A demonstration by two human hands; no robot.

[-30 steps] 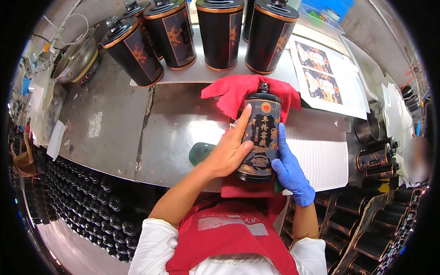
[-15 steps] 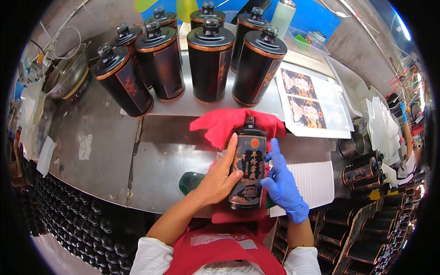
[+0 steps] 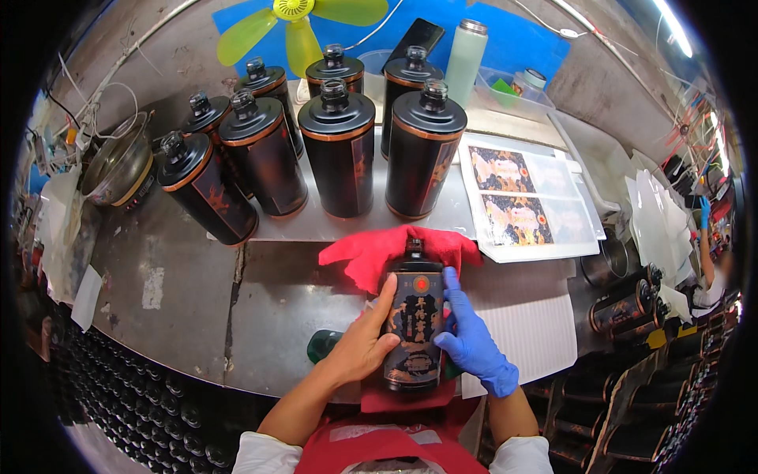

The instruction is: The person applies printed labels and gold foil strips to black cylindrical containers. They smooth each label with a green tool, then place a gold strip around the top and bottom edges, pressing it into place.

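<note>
A black bottle (image 3: 414,336) with a gold and copper decorated front lies between my hands, its neck pointing away from me. My bare left hand (image 3: 363,340) is closed on its left side, thumb on the front edge. On the opposite side my right hand (image 3: 479,341), in a blue glove, presses against the bottle, index finger along its shoulder and thumb at its edge. The undersides of both hands are hidden. A red cloth (image 3: 363,257) lies bunched behind and around the bottle's neck. A dark green rounded object (image 3: 322,346) sits beside my left wrist.
Several black bottles (image 3: 338,162) stand on a raised metal shelf ahead. Printed decal sheets (image 3: 513,201) lie at right, near a ribbed white sheet (image 3: 529,324). A metal pan (image 3: 118,170) stands left. Behind are a green fan (image 3: 294,12), a pale green flask (image 3: 466,59) and more bottles (image 3: 624,304) at right.
The view has tilted up, showing more of the fan. The held bottle now sits a little lower and further left in view, more squarely face up. Both hands keep their grip.
</note>
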